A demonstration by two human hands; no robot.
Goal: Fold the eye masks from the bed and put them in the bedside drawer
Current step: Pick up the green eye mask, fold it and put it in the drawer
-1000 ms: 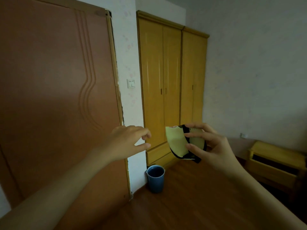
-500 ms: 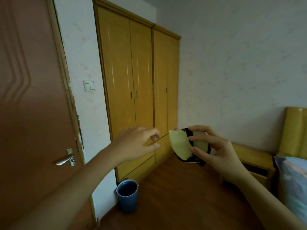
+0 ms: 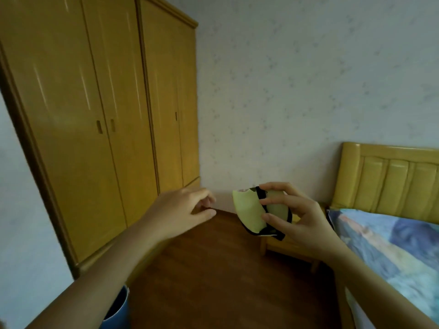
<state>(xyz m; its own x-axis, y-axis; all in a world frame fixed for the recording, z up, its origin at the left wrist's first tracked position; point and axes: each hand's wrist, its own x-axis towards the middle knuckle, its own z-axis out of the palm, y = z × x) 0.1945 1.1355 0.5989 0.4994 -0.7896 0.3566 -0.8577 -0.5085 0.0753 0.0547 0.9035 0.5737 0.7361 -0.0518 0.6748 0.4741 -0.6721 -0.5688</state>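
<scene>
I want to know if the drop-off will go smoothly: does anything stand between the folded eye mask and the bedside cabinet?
Nothing visible does. The right hand holds the eye mask in the air directly before the bedside cabinet; its drawer is hidden behind them.

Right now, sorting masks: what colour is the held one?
Pale yellow-green mask, black trim; head view.

One folded pale-yellow fabric eye mask with black trim [image 3: 249, 213] is showing, and two bare hands, left [image 3: 180, 211] and right [image 3: 300, 218], are sharing the view. One tall yellow wooden wardrobe [image 3: 107, 115], one yellow wooden headboard [image 3: 389, 179], one blue plastic bin [image 3: 117, 312] and one small yellow wooden bedside table [image 3: 285, 245] are standing around the room.
</scene>
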